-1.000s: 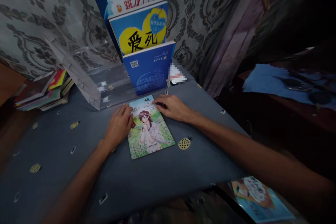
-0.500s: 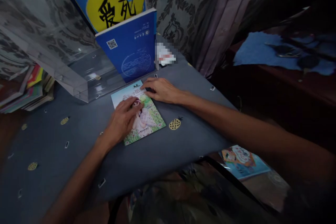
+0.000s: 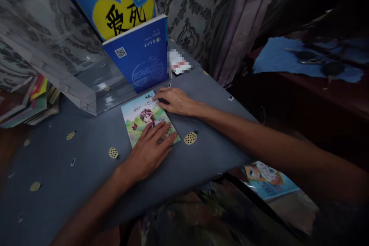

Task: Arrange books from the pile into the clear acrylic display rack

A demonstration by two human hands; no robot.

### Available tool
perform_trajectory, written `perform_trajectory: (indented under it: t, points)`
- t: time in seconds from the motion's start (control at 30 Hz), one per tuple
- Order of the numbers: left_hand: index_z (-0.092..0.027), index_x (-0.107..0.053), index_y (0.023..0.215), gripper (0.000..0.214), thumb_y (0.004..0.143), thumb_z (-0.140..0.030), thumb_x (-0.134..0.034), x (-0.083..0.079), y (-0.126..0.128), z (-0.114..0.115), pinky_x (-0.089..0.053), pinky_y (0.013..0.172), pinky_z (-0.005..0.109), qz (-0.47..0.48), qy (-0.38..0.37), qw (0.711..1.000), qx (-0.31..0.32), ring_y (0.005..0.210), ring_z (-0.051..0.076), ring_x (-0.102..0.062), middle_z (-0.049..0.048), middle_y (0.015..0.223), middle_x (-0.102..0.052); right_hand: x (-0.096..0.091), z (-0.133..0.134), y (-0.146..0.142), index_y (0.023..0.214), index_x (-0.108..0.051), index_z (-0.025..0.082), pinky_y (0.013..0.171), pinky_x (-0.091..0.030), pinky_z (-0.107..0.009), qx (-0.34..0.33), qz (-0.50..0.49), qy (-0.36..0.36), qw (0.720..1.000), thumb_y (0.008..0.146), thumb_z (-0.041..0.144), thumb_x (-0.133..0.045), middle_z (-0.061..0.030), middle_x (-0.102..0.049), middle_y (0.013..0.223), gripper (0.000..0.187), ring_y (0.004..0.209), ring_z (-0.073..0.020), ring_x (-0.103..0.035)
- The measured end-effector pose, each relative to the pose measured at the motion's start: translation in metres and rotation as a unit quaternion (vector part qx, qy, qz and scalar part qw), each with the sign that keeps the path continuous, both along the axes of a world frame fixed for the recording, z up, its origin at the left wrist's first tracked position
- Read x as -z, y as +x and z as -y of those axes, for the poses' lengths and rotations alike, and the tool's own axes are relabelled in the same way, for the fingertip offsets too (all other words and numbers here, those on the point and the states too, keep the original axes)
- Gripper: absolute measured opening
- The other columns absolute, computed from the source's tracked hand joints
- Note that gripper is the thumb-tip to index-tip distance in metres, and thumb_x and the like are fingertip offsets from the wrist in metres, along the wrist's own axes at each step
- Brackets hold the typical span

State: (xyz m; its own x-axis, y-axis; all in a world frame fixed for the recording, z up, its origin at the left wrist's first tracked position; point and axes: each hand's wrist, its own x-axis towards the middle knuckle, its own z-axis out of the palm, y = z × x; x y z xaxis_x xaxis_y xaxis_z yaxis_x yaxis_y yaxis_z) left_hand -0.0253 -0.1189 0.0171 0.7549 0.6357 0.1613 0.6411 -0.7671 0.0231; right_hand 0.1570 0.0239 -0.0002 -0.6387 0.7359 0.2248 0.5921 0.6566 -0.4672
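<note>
A small book (image 3: 134,117) with a drawn figure on its cover lies flat on the grey tablecloth. My left hand (image 3: 151,148) rests palm down over the book's lower part, fingers spread and nothing gripped. At the upper right edge of the book is my right hand (image 3: 174,101), fingers bent and their tips touching the cover near the title. Just behind the book, a blue book (image 3: 138,55) with a QR code leans upright in a clear acrylic stand (image 3: 86,102). A yellow and blue book (image 3: 115,11) stands behind that one.
A stack of books (image 3: 34,102) sits at the table's left. White paper (image 3: 178,63), partly blurred, lies behind the right hand. A blue cloth (image 3: 276,55) with dark objects covers part of a reddish surface at right. A blue picture book (image 3: 271,182) lies below the table edge.
My left hand has slid down the cover towards me, uncovering the drawn head and the title. My right hand has stayed nearly in place at the upper right edge.
</note>
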Motion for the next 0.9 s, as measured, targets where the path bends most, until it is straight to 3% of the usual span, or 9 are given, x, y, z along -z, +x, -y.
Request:
perform_trajectory:
  t: [0.17, 0.27, 0.43, 0.67, 0.9]
  points:
    - [-0.011, -0.058, 0.134, 0.038, 0.105, -0.032, -0.046, 0.0065, 0.0079, 0.0043, -0.049, 0.112, 0.05, -0.025, 0.083, 0.996, -0.028, 0.134, 0.03, -0.058, 0.0191, 0.139, -0.063, 0.0014, -0.001, -0.0002, 0.123, -0.07, 0.016, 0.081, -0.042, -0.031, -0.002, -0.02, -0.01, 1.0, 0.096, 0.021, -0.056, -0.0101, -0.069, 0.118, 0.031, 0.088, -0.0193, -0.062]
    - [-0.006, -0.059, 0.13, 0.035, 0.104, -0.027, -0.046, 0.0094, 0.0089, 0.0079, -0.053, 0.109, 0.047, -0.027, 0.119, 0.992, -0.024, 0.131, 0.032, -0.06, 0.0212, 0.133, -0.067, 0.0022, -0.0014, -0.0001, 0.121, -0.071, 0.016, 0.08, -0.042, -0.031, -0.004, -0.036, -0.013, 0.999, 0.095, 0.02, -0.056, -0.0102, -0.069, 0.117, 0.03, 0.084, -0.0176, -0.061]
    - [-0.006, -0.059, 0.13, 0.033, 0.101, -0.013, -0.047, 0.0103, 0.0048, 0.0103, -0.057, 0.105, 0.044, 0.0, 0.125, 0.992, -0.023, 0.128, 0.03, -0.063, 0.0193, 0.128, -0.071, 0.0018, -0.0025, 0.0006, 0.118, -0.073, 0.016, 0.079, -0.043, -0.03, -0.007, -0.063, -0.03, 0.998, 0.094, 0.018, -0.055, -0.0091, -0.069, 0.112, 0.029, 0.079, -0.0157, -0.06]
    - [-0.004, -0.06, 0.127, 0.032, 0.099, -0.008, -0.045, 0.004, 0.0045, 0.0081, -0.062, 0.098, 0.04, 0.019, 0.131, 0.991, -0.012, 0.122, 0.029, -0.067, 0.0181, 0.122, -0.073, 0.0026, -0.0045, 0.0012, 0.117, -0.073, 0.015, 0.077, -0.043, -0.029, -0.005, -0.065, -0.038, 0.997, 0.094, 0.017, -0.056, -0.0095, -0.069, 0.11, 0.029, 0.077, -0.0153, -0.059]
    - [-0.009, -0.066, 0.12, 0.03, 0.103, -0.026, -0.049, 0.0047, 0.0085, 0.0085, -0.061, 0.096, 0.042, 0.001, 0.148, 0.989, -0.02, 0.118, 0.029, -0.068, 0.016, 0.123, -0.073, 0.0055, -0.0047, 0.0014, 0.115, -0.073, 0.016, 0.082, -0.046, -0.031, -0.008, -0.078, -0.021, 0.997, 0.094, 0.016, -0.056, -0.0081, -0.07, 0.107, 0.027, 0.083, -0.0169, -0.062]
